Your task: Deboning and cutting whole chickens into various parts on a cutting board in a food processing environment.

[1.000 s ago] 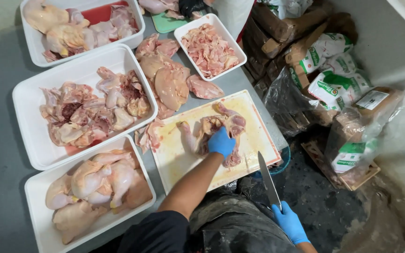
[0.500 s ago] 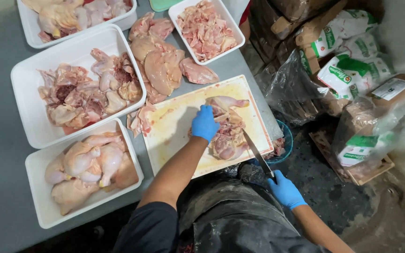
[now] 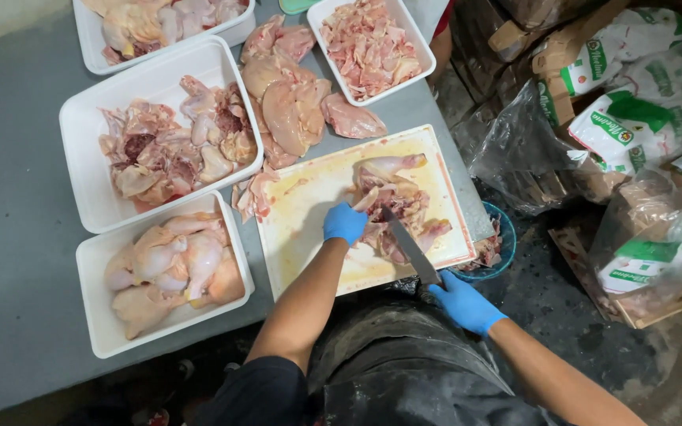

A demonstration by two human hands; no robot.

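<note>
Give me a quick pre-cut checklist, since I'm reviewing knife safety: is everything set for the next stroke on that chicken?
1. Left hand gloved and pinning the chicken carcass: ok.
2. Right hand gloved, gripping the knife: ok.
3. Blade angled over the meat, beside the left hand: not ok, close.
4. Carcass fully on the cutting board: ok.
5. Board's near edge supported by the table: cannot tell.

The left hand (image 3: 346, 223) wears a blue glove. It is curled, fingers bent down and pressing flat. Its bare arm reaches far out from the body, up and a little to the right. The right hand (image 3: 462, 304) has a blue glove too. It is closed in a tight fist, near the body. Its bare arm comes in from the lower right.
</note>
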